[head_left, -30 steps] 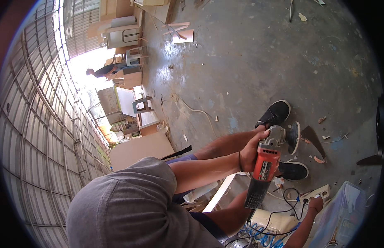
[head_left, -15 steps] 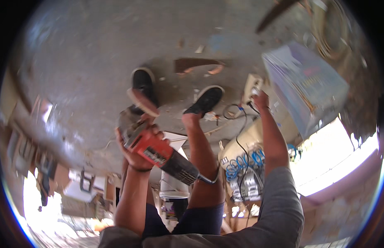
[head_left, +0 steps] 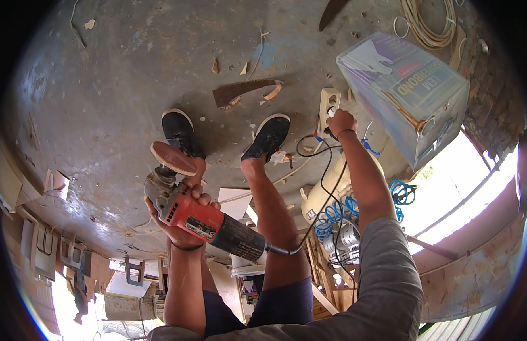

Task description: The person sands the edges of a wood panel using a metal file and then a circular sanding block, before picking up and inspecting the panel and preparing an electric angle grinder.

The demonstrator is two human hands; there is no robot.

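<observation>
My left hand (head_left: 178,219) is closed round the red and black body of an angle grinder (head_left: 202,219). Its round, reddish-brown disc (head_left: 174,158) points away from me, above my left shoe. A black cord (head_left: 302,241) leaves the grinder's rear end and loops off to the right. Reaching far to the right, my right hand (head_left: 343,123) is closed at a beige power strip (head_left: 330,102) on the floor. A black plug end (head_left: 330,133) with its cord shows under the fingers; the prongs are hidden. A white piece (head_left: 331,112) sits at the sockets beside my fingertips.
A large, plastic-wrapped box (head_left: 405,91) stands right of the power strip. Nearer are a cream tank (head_left: 326,193) and a coiled blue hose (head_left: 402,193). A dark curved wooden piece (head_left: 241,92) and scraps lie beyond my shoes. A coiled pale hose (head_left: 431,28) lies at far right.
The view has shifted, so floor things sit further left. The grinder has turned, bringing its disc into plain sight. My right hand stays at the power strip.
</observation>
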